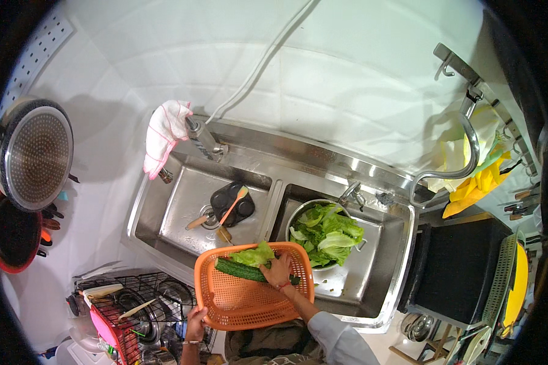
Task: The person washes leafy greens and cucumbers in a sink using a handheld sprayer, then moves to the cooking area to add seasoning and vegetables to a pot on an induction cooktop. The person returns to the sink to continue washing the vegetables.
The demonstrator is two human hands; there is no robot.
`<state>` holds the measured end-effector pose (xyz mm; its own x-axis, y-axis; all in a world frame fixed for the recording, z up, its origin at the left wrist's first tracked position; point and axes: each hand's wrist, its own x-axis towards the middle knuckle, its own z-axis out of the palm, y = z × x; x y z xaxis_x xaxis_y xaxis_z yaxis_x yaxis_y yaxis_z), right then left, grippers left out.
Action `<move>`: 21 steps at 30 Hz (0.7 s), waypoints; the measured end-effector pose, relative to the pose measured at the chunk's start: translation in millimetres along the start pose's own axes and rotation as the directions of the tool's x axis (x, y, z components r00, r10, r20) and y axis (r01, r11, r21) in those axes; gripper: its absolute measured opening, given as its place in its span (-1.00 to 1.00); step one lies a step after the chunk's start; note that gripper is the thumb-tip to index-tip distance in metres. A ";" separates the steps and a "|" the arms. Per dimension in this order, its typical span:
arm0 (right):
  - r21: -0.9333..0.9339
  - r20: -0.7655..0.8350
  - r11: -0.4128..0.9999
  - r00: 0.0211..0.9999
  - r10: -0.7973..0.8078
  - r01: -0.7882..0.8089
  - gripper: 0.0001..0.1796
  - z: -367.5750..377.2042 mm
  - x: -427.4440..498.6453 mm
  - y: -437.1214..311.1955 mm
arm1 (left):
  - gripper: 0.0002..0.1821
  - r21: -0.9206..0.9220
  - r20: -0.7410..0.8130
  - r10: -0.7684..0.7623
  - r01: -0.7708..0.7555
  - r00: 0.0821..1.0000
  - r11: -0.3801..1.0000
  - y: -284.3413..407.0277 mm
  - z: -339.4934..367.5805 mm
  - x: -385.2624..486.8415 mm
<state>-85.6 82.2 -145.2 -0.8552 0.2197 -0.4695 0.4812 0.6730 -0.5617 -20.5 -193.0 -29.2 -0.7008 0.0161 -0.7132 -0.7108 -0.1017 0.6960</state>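
An orange plastic colander basket (pixel 251 301) is held over the front edge of a double sink, its lower left rim gripped by my left hand (pixel 195 323). Inside it lie a dark green cucumber (pixel 239 270) and a lettuce leaf (pixel 255 255). My right hand (pixel 277 273) reaches into the basket over the cucumber, beside the leaf; its fingertips are partly hidden, so whether it grips either is unclear. Green lettuce leaves (pixel 331 235) heap up in a round metal pot (pixel 297 214) in the right basin, under a small tap (pixel 350 191).
The left basin (pixel 173 219) holds a dark muffin tin (pixel 219 200) and an orange-handled spatula (pixel 230 211). A pink-edged cloth (pixel 166 132) hangs on the left faucet. A black wire rack (pixel 132 285) with kitchenware stands front left. Pans (pixel 36 155) hang on the left wall.
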 end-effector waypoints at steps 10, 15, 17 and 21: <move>-0.086 0.273 0.939 0.914 -0.299 0.333 -0.55 -14.8 20.2 8.6 | -0.76 0.010 -0.031 -0.023 0.023 0.999 1.000 -7.2 -2.4 3.2; -0.181 0.452 0.967 0.888 -0.081 0.180 -0.49 -41.1 6.6 -20.0 | -0.74 -0.058 -0.011 -0.028 0.027 1.000 0.998 -10.0 -3.8 4.8; -0.218 0.459 0.912 0.861 -0.219 0.348 -0.49 -52.2 -3.6 -28.5 | -0.81 -0.049 -0.016 -0.018 0.018 1.000 0.999 -10.2 -4.3 2.9; -0.449 0.341 0.760 0.876 -0.340 0.470 -0.50 -58.0 -21.1 -36.6 | -0.88 -0.057 -0.044 -0.038 0.036 0.998 0.998 -10.1 -2.0 -2.4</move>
<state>-96.3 93.8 -75.2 -0.8477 -0.2772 -0.4523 -0.1228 0.9320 -0.3411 -11.5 -194.0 -34.7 -0.6695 -0.0242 -0.7424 -0.7308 -0.1579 0.6641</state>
